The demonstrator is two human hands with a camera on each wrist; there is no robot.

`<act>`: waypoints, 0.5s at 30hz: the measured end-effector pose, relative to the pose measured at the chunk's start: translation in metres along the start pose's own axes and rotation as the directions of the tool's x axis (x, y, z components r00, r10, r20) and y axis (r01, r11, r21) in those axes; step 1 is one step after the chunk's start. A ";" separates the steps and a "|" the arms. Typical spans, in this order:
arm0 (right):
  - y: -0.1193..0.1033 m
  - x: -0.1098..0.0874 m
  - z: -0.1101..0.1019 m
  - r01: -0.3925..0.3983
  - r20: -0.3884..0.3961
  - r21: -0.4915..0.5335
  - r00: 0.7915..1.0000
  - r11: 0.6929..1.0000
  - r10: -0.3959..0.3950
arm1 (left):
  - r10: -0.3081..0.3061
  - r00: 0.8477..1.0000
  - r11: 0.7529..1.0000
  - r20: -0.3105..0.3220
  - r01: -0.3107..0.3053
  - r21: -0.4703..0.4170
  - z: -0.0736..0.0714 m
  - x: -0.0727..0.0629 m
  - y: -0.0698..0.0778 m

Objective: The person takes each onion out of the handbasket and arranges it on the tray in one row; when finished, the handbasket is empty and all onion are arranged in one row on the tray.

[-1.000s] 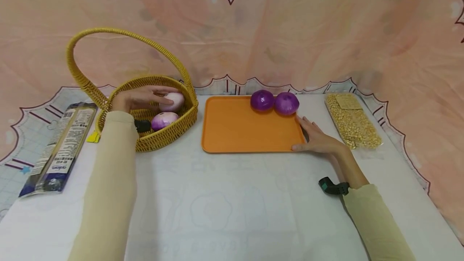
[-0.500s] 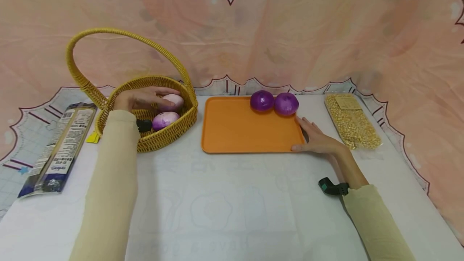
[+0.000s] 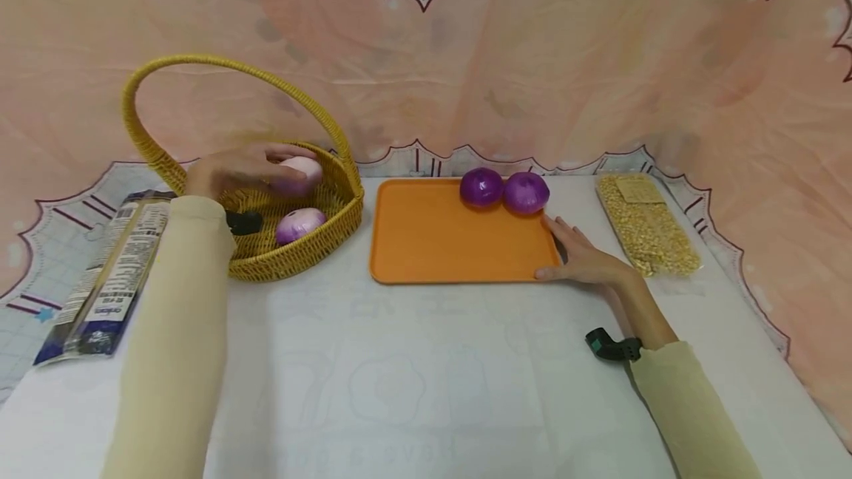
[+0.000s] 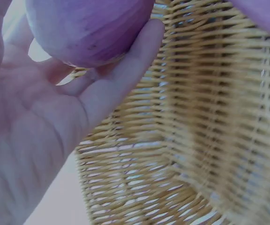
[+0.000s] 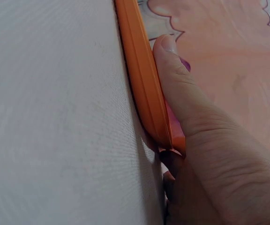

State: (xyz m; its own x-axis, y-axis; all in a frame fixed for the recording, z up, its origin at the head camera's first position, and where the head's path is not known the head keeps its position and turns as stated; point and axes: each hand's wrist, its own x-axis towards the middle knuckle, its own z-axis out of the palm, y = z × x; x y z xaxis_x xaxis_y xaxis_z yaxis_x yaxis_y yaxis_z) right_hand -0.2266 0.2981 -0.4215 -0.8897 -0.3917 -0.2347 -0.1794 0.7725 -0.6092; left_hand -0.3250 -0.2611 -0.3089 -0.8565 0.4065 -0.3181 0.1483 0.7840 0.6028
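My left hand [image 3: 239, 168] grips a pale purple onion [image 4: 90, 33] inside the yellow wicker basket [image 3: 299, 259], thumb and fingers around its sides. In the head view this onion sits higher than a second purple-and-white onion [image 3: 301, 225] lying in the basket. At the orange tray [image 3: 433, 235], my right hand [image 3: 586, 257] rests on the front right corner with fingers extended. Its thumb [image 5: 177, 70] lies straight along the tray's rim in the right wrist view. Two dark purple onions [image 3: 482, 188] sit side by side at the tray's back right.
The basket's tall arched handle [image 3: 226, 61] rises over my left wrist. A flat blue-and-clear printed packet [image 3: 109, 279] lies left of the basket. Beyond my right hand is a clear bag of yellow kernels [image 3: 646, 224]. A patterned cloth [image 3: 426, 80] hangs behind the white table.
My left hand has moved up and to the left with the onion, away from the other onion in the basket. My right hand stays at the tray's corner.
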 end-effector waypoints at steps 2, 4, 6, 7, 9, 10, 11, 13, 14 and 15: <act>0.001 -0.001 0.000 -0.003 -0.002 0.001 1.000 1.000 0.003 | 0.007 0.999 0.999 -0.036 -0.005 0.045 -0.005 -0.001 0.002; 0.001 -0.002 0.000 0.001 -0.004 0.010 1.000 1.000 -0.001 | 0.035 0.996 0.997 -0.076 -0.029 0.072 -0.010 -0.002 0.003; 0.001 -0.002 0.001 0.005 -0.006 0.015 1.000 1.000 -0.005 | 0.093 0.990 0.991 -0.107 -0.082 0.103 -0.014 -0.002 0.005; 0.001 -0.002 0.001 0.008 -0.005 0.014 1.000 1.000 -0.008 | 0.130 0.984 0.987 -0.121 -0.117 0.115 -0.015 -0.002 0.005; 0.001 -0.001 0.002 0.008 -0.004 0.015 1.000 1.000 -0.008 | 0.196 0.969 0.975 -0.152 -0.176 0.139 -0.016 -0.003 0.007; 0.001 -0.001 0.002 0.004 -0.003 0.013 1.000 1.000 -0.004 | 0.236 0.957 0.965 -0.170 -0.210 0.156 -0.016 -0.004 0.008; 0.001 -0.001 0.002 -0.002 -0.002 0.011 1.000 1.000 0.002 | 0.242 0.952 0.964 -0.187 -0.213 0.160 -0.015 -0.007 0.010; 0.001 -0.001 0.001 -0.015 0.001 0.010 1.000 1.000 0.015 | 0.247 0.941 0.965 -0.232 -0.216 0.151 -0.011 -0.013 0.015; 0.001 -0.001 0.000 -0.022 0.003 0.010 1.000 1.000 0.022 | 0.239 0.936 0.967 -0.257 -0.206 0.147 -0.007 -0.017 0.019; 0.001 -0.001 -0.001 -0.027 0.005 0.009 1.000 1.000 0.027 | 0.232 0.931 0.970 -0.283 -0.198 0.143 -0.004 -0.020 0.023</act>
State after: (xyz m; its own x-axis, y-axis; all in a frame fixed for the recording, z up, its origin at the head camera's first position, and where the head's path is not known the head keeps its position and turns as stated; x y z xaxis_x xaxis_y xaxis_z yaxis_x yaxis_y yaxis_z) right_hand -0.2263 0.2993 -0.4214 -0.8921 -0.3733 -0.2546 -0.1515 0.7779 -0.6098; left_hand -0.3059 -0.2532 -0.2859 -0.9025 0.4277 0.0505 0.3842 0.7466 0.5432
